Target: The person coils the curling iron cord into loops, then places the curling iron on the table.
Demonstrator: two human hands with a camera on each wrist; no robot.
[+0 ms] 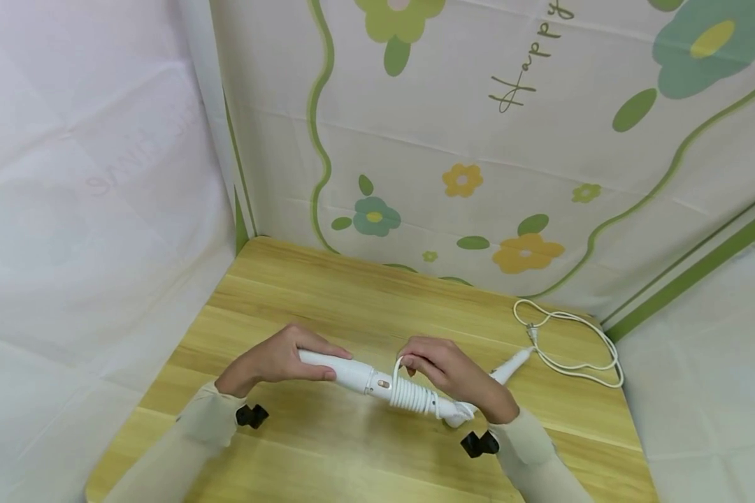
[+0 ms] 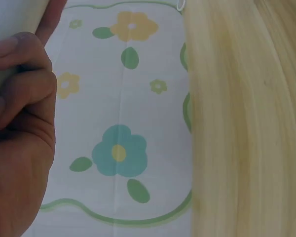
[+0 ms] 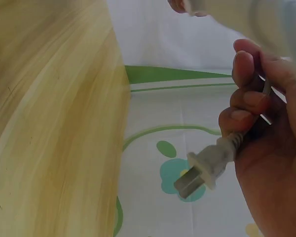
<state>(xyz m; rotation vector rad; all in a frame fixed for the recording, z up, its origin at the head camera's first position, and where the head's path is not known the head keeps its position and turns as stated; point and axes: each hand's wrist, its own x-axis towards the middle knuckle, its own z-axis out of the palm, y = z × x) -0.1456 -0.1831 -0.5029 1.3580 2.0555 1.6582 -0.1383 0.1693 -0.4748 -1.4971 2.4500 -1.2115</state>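
Observation:
A white wand-shaped electric appliance (image 1: 352,374) with a small slide switch hangs tilted over the wooden table, its thick end gripped by my left hand (image 1: 279,360). White power cord (image 1: 412,397) winds in close, tight coils round its narrower part. My right hand (image 1: 449,367) pinches the cord's free length just above the coils. In the right wrist view, a two-pin plug (image 3: 209,165) dangles from between the curled fingers of that hand. The left wrist view has the curled fingers (image 2: 27,94) against the white barrel.
Beyond my right hand, a second white slender item (image 1: 512,365) lies on the wooden table (image 1: 365,454), partly hidden by the wrist. Its loose white cord (image 1: 579,367) loops near the far right corner. Flower-print cloth (image 1: 428,140) walls the back, with pale cloth at both sides.

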